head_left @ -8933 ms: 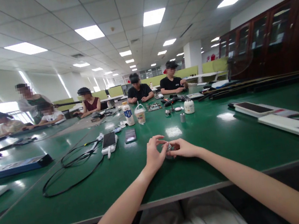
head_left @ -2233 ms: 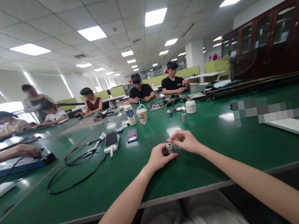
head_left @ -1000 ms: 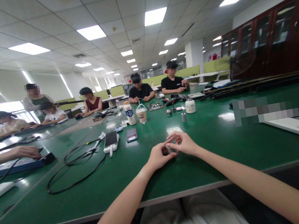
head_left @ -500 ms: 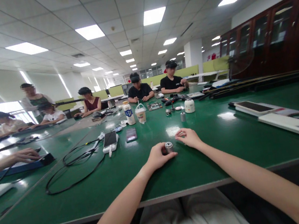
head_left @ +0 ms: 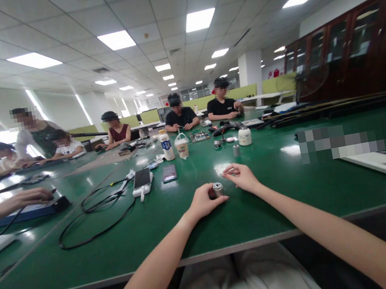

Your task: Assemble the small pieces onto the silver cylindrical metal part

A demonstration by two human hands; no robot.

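My left hand rests on the green table with its fingers curled round a small silver metal cylinder that stands upright. My right hand hovers just to the right of the cylinder, a little apart from it. Its thumb and forefinger are pinched together on something too small to make out.
A phone on a white power bank, a second phone and a looped black cable lie to the left. A bottle, a cup, a white jar and a small metal part stand farther back. Several people sit around the table.
My right hand has come off the top of the cylinder and moved a little right, still pinched. My left hand keeps its hold. A person at the far left has shifted.
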